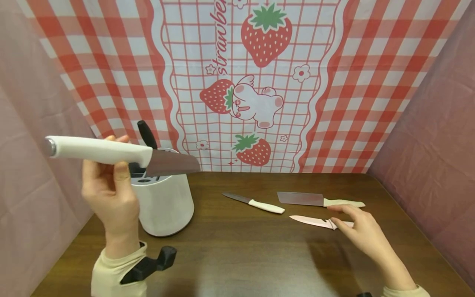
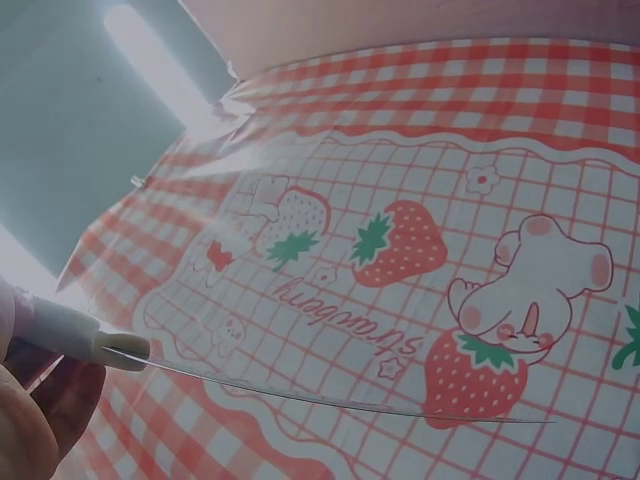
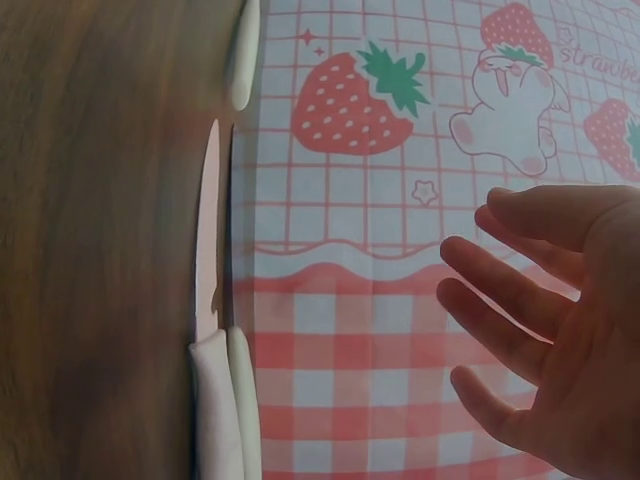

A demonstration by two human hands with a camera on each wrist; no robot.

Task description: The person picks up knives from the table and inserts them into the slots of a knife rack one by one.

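My left hand [image 1: 111, 198] holds a large knife [image 1: 98, 149] by its white handle, raised at the left. The blade points right and overlaps the top of a white knife block [image 1: 167, 206] in the head view. Only the thin edge of the blade shows in the left wrist view, near the fingers [image 2: 75, 400]. Over at the right, my right hand [image 1: 365, 233] hovers with spread, loosely bent fingers and nothing in its grasp. Below it lie a pale pink-bladed knife [image 1: 309, 221] and a cleaver-shaped knife [image 1: 300, 199], both on the table.
A small white-handled knife [image 1: 267, 206] lies on the brown wooden table [image 1: 245, 255], between the block and the other knives. One black handle [image 1: 147, 135] sticks up out of the block. A checked strawberry cloth [image 1: 330, 103] hangs behind, with pink cloth at both sides.
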